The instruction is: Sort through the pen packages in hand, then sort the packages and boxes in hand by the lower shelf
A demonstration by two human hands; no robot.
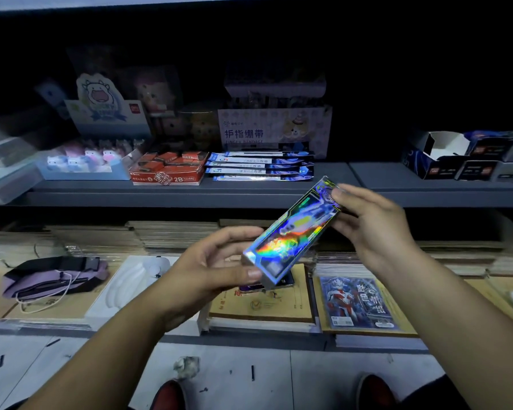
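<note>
You hold a long holographic box (293, 232) with both hands in front of a stationery shelf (279, 196), the box tilted, its far end up and to the right. Your left hand (208, 270) grips the near, lower end, thumb pressed on the front edge and fingers curled behind; your right hand (373, 229) pinches the upper end with its fingertips. The box hangs in the air just below the shelf's front lip and above a stack of brown exercise books (261, 306). On the shelf behind stand a red box of 2B erasers (169, 170), a pile of blue pen packets (261, 167) and a finger-bandage display carton (274, 131). Lower down, a purple pouch (54, 279) lies to your left and a superhero-printed packet (356, 303) to your right
</note>
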